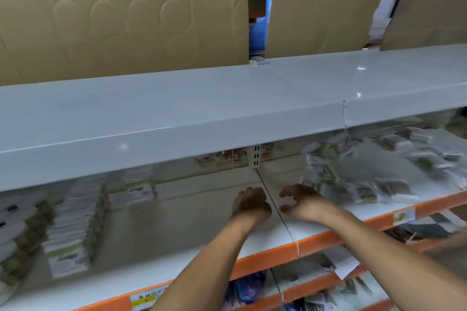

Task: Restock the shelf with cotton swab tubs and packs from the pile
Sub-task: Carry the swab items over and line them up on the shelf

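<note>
On the white shelf [177, 230], left of its centre seam [275, 209], stacked packs [73, 219] stand in rows. Just left of the seam the left hand [249, 203] hangs loosely curled, holding nothing. Just right of it the right hand [300, 201] spreads its fingers, empty, nearer the blurred pile [374, 171] farther right. Bare board lies between the rows and the seam.

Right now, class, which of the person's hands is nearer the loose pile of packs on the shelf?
Right. The right hand is just left of the pile of packs; the left hand lies farther left, past the shelf seam.
</note>
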The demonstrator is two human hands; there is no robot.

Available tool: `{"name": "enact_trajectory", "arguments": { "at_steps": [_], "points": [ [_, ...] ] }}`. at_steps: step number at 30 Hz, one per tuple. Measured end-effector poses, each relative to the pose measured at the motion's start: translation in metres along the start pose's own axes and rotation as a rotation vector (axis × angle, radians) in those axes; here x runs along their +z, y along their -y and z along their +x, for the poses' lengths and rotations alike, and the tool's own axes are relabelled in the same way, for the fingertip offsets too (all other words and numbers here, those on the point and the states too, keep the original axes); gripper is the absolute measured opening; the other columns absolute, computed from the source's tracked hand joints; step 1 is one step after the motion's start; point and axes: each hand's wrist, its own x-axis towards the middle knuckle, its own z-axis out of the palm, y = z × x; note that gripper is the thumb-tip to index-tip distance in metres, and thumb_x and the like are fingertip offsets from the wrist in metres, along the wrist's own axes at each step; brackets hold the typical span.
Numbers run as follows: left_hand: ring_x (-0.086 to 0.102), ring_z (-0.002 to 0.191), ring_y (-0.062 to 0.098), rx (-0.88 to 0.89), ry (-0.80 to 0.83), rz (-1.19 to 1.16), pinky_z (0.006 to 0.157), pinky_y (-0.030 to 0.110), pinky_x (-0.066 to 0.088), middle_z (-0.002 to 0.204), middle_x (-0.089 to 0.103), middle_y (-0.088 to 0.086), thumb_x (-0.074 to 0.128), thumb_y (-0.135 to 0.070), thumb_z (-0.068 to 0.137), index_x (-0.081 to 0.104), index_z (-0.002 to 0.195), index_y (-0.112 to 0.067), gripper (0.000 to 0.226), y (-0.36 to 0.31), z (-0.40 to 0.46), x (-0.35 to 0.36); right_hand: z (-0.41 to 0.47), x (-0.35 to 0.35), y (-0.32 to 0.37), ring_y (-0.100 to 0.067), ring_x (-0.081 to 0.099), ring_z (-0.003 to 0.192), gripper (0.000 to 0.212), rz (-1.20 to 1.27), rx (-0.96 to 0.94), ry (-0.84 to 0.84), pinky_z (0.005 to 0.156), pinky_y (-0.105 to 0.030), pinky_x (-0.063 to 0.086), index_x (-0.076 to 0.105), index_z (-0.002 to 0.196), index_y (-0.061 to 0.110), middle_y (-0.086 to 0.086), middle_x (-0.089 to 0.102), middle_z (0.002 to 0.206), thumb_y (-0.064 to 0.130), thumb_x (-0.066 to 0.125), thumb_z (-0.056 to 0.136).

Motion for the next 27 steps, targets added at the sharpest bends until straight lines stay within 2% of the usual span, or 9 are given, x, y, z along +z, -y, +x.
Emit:
{"name": "enact_trajectory", "arguments": {
  "at_steps": [4,10,13,16,20,24,27],
  "points": [
    [0.056,0.117,0.025,-0.007,0.052,0.002,0.095,0.032,0.048,0.124,0.060,0.003,0.053,-0.021,0.085,0.063,0.111,-0.027,0.028,-0.041,0.006,0.023,-0.014,-0.018,-0.040,-0.019,0.048,0.131,0.050,0.002,0.013,-0.028,0.102,-0.023,0.039,0.055,0.136,0.024,-0.004,0.048,0.147,0.042,0.064,0.091],
    [0.052,0.124,0.028,0.051,0.085,0.073,0.107,0.031,0.041,0.134,0.054,0.010,0.047,-0.024,0.093,0.056,0.127,-0.020,0.036,-0.096,0.014,0.063,-0.033,-0.042,-0.108,-0.023,0.053,0.128,0.046,0.056,0.065,-0.090,0.103,-0.027,0.042,0.059,0.133,0.017,-0.007,0.057,0.140,0.031,0.066,0.089],
    [0.054,0.123,0.034,0.079,0.078,0.091,0.103,0.036,0.044,0.140,0.051,0.014,0.048,-0.018,0.092,0.055,0.133,-0.015,0.042,-0.116,0.015,0.078,-0.038,-0.049,-0.138,-0.022,0.054,0.128,0.050,0.082,0.076,-0.107,0.105,-0.029,0.043,0.059,0.134,0.015,-0.007,0.060,0.138,0.025,0.067,0.086],
    [0.050,0.127,0.032,0.114,0.040,0.125,0.104,0.036,0.043,0.146,0.046,0.013,0.046,-0.014,0.091,0.051,0.139,-0.014,0.048,-0.128,0.020,0.088,-0.039,-0.052,-0.164,-0.022,0.055,0.126,0.052,0.075,0.108,-0.160,0.103,-0.027,0.043,0.059,0.134,0.014,-0.008,0.060,0.136,0.026,0.070,0.084],
    [0.050,0.121,0.030,0.119,-0.033,0.063,0.101,0.035,0.042,0.139,0.047,0.008,0.047,-0.007,0.088,0.053,0.134,-0.016,0.048,-0.133,0.033,0.088,-0.034,-0.048,-0.186,-0.023,0.057,0.120,0.058,0.008,0.139,-0.176,0.103,-0.031,0.045,0.055,0.137,0.016,-0.008,0.056,0.134,0.026,0.072,0.082],
    [0.044,0.126,0.024,0.068,-0.074,0.027,0.102,0.034,0.038,0.143,0.043,-0.001,0.051,-0.021,0.096,0.051,0.133,-0.022,0.038,-0.131,0.057,0.088,-0.018,-0.046,-0.201,-0.024,0.055,0.122,0.056,-0.049,0.112,-0.200,0.102,-0.030,0.044,0.057,0.133,0.019,-0.004,0.056,0.133,0.023,0.071,0.079],
    [0.038,0.136,0.024,0.147,0.015,0.141,0.108,0.036,0.034,0.151,0.041,-0.001,0.042,-0.034,0.103,0.053,0.137,-0.024,0.037,-0.124,0.078,0.088,-0.003,-0.045,-0.210,-0.022,0.054,0.121,0.048,-0.123,0.072,-0.209,0.101,-0.027,0.041,0.058,0.129,0.021,-0.001,0.059,0.129,0.021,0.063,0.081]
  ]
}}
